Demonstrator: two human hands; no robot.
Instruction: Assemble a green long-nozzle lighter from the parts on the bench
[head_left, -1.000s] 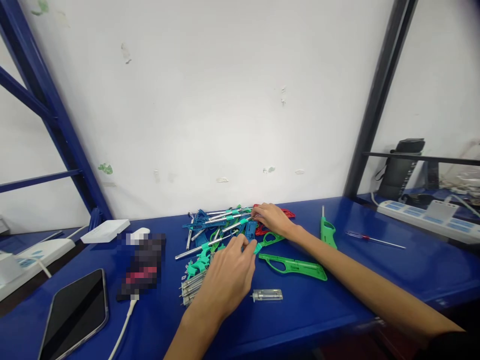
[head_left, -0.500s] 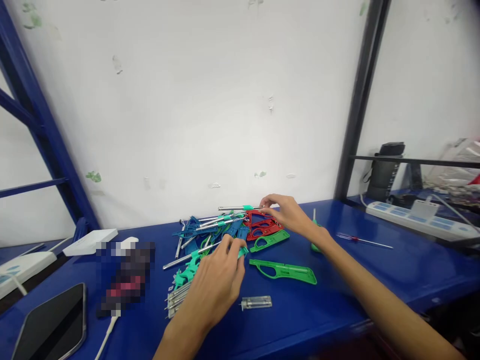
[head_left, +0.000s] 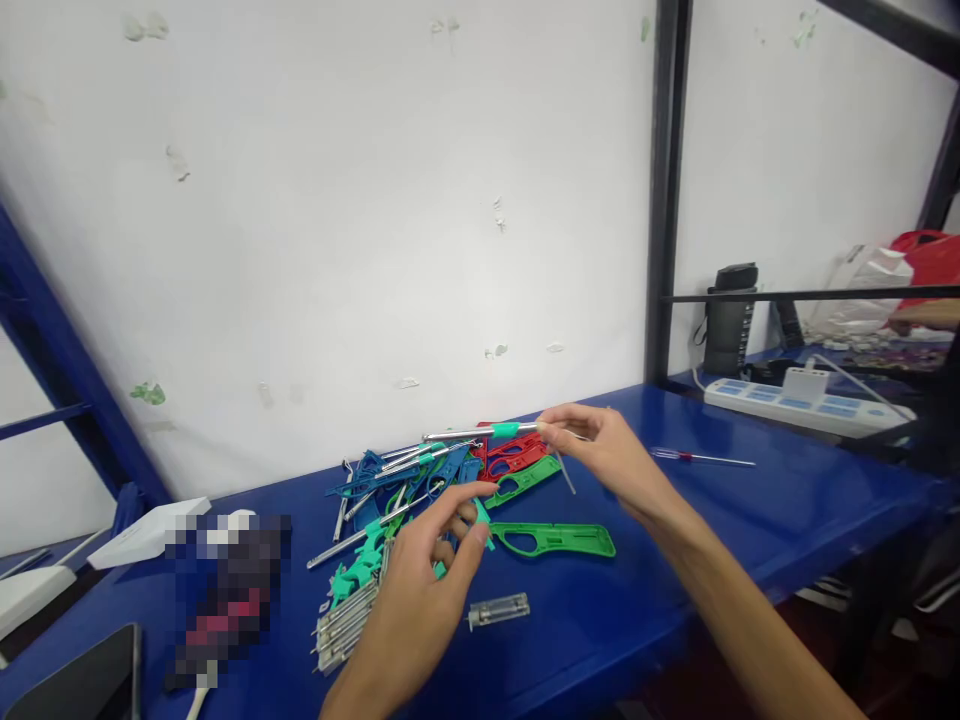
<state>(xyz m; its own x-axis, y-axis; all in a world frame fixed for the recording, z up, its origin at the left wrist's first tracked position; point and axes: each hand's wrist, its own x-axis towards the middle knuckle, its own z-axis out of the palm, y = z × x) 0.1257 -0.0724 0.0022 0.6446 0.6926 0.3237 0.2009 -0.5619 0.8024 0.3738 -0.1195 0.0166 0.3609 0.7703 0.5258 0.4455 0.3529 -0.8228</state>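
My right hand [head_left: 592, 440] pinches the end of a metal lighter tube [head_left: 469, 434] with a teal collar, raised above the pile. A thin pale rod [head_left: 568, 475] hangs below those fingers. My left hand [head_left: 439, 560] is curled, its index finger stretched out, around a small teal plastic piece [head_left: 481, 515] near the thumb. Beyond it lie a green lighter handle half [head_left: 570, 539], another green half [head_left: 525, 482], red halves [head_left: 517, 458] and blue halves [head_left: 367, 472]. Teal pieces [head_left: 352, 575] and clear fuel tanks [head_left: 341, 630] lie left of my left hand. One clear tank [head_left: 499, 610] lies apart.
A screwdriver [head_left: 701, 458] lies on the blue table [head_left: 600, 630] at right. Behind it is a white power strip [head_left: 810, 405]. Left are a phone [head_left: 82, 680], a white box [head_left: 146, 535] and a blurred-out item [head_left: 236, 600]. Another person's arm [head_left: 926, 316] shows far right.
The view has turned right. My right hand has drawn the tube slightly nearer, and a thin rod now shows below it. My left index finger has lifted away from the teal piece.
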